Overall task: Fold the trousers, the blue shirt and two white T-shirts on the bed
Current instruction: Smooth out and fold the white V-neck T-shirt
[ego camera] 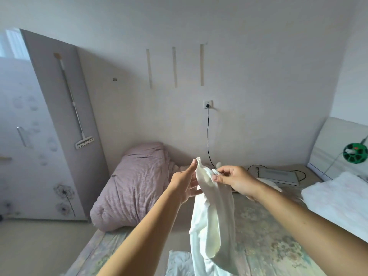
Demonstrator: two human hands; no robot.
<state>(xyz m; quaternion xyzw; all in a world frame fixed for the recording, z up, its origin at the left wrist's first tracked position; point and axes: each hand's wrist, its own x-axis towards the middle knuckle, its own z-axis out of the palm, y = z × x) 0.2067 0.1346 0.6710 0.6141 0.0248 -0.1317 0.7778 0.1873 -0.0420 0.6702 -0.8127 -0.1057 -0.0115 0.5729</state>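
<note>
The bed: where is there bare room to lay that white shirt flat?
The bare floral mattress between the purple quilt and the white blanket is free. The wall end is crowded with cables and a flat device; another white cloth lies at the near edge.

Bare floral-patterned bed sheet point(264, 232) lies open between the rolled mauve striped duvet point(131, 188) on the left and the fluffy white blanket point(338, 200) on the right, while a flat grey device with black cable point(278, 174) occupies the far edge.
</note>
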